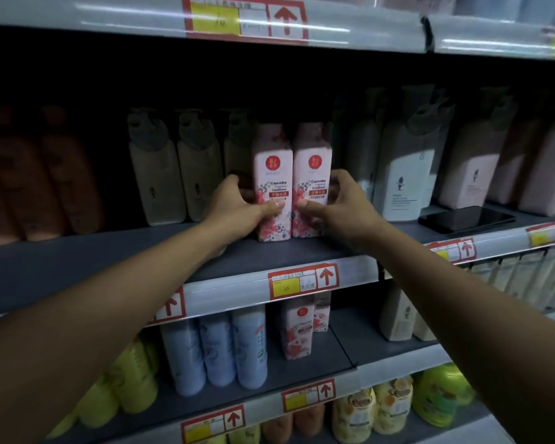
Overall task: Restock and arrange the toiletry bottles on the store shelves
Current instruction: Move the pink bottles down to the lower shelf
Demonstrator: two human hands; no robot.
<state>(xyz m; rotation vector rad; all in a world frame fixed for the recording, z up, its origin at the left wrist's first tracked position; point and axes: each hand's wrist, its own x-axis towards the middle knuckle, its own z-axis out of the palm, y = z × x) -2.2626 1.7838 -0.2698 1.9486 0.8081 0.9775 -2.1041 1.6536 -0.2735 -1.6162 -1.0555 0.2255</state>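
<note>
Two pink floral Camellia conditioner bottles stand upright side by side on the middle shelf (109, 257). My left hand (237, 206) grips the left bottle (272, 174), thumb across its front and fingers round its left side. My right hand (340, 209) holds the right bottle (313, 168) the same way, from its right side. Both bottles rest on the shelf board and touch each other.
Beige pump bottles (156, 174) stand behind on the left, orange-brown bottles (45, 181) further left, white and pink pump bottles (404, 174) on the right. A black phone (465, 218) lies on the shelf at right. Below are blue bottles (218, 350), two more floral bottles (298, 331) and yellow ones.
</note>
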